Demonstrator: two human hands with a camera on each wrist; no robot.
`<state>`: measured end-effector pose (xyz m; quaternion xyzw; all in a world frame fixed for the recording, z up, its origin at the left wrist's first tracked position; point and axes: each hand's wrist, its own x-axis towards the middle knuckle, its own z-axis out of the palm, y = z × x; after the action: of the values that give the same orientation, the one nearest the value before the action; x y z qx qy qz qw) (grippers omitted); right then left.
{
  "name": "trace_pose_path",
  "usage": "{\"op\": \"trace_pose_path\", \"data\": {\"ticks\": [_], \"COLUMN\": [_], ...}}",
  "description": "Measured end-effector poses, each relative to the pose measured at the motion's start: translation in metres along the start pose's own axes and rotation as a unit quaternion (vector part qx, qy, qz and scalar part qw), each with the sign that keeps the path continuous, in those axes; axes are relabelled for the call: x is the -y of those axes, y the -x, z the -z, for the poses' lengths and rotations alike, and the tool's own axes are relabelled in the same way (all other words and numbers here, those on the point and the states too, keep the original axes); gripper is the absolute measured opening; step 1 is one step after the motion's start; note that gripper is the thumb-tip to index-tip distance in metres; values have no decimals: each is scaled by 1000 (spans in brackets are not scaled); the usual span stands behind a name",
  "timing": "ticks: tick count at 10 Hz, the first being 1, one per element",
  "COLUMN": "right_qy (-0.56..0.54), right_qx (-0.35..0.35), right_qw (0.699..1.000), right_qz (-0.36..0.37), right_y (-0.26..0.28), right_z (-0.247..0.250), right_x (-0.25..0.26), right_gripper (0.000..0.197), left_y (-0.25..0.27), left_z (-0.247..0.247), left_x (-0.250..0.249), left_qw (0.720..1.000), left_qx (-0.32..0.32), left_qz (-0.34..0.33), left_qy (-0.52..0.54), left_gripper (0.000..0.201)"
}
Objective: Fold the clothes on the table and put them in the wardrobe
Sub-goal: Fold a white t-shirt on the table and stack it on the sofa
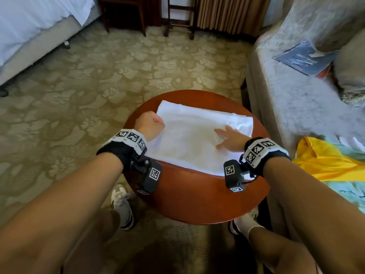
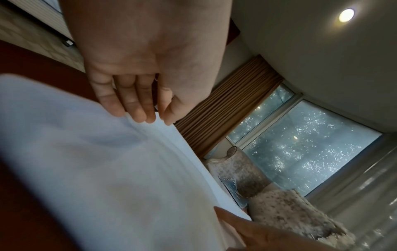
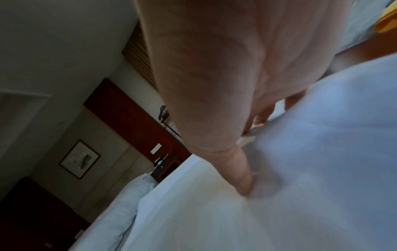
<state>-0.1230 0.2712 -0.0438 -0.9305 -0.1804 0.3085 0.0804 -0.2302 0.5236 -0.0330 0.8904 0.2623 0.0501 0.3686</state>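
A white cloth [image 1: 189, 139] lies folded flat in a rectangle on the round red-brown table [image 1: 197, 202]. My left hand [image 1: 151, 123] is at its far-left edge with curled fingers. In the left wrist view its fingertips [image 2: 137, 110] and thumb pinch the cloth's [image 2: 96, 169] edge. My right hand [image 1: 230, 140] lies on the cloth's right part, fingers straight and spread, pressing down. In the right wrist view a finger [image 3: 240, 176] pushes into the white cloth [image 3: 300, 186].
A pale sofa [image 1: 292, 99] stands right of the table, with a blue booklet [image 1: 304, 58] on it. A yellow garment [image 1: 324, 163] and a light teal one [image 1: 347, 192] lie at its near end. A bed [image 1: 29, 20] is far left, dark wooden furniture [image 1: 126, 12] at the back.
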Motion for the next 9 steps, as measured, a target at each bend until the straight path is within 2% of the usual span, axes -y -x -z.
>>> {"op": "trace_pose_path", "data": {"ticks": [1,2,3,4,5,6,7,8,9], "right_qy": [9,-6,-8,-158,-263,-304,-245,-267,-255], "right_qx": [4,-8,-7,-4,7,-93,-160,-134,-129], "right_qw": [998,994,997,983,959,936,933,932,941], "right_qz": [-61,-108,-79,-98,-106,-152,-209,-207,-182], "right_y": [7,29,49,57,65,64,65,57,55], "right_z": [-3,-6,-9,-15,-20,-20,-21,-21,-18], "right_x": [-4,2,12,13,10,3,-4,-9,-8], "right_gripper": [78,77,60,46,37,33,46,43,37], "left_y": [13,22,33,43,50,54,49,43,38], "left_z": [-2,-3,-3,-2,1,2,0,-2,-9], "left_x": [1,-1,-6,-7,-4,-7,-5,-7,-13], "left_qw": [1000,998,990,978,966,960,956,949,941], "left_qx": [3,-10,-3,-6,11,70,82,99,111], "left_qz": [20,68,139,189,224,228,226,219,230], "left_qy": [-13,-4,36,93,126,149,170,202,222], "left_gripper": [15,14,9,38,51,44,45,45,16]}}
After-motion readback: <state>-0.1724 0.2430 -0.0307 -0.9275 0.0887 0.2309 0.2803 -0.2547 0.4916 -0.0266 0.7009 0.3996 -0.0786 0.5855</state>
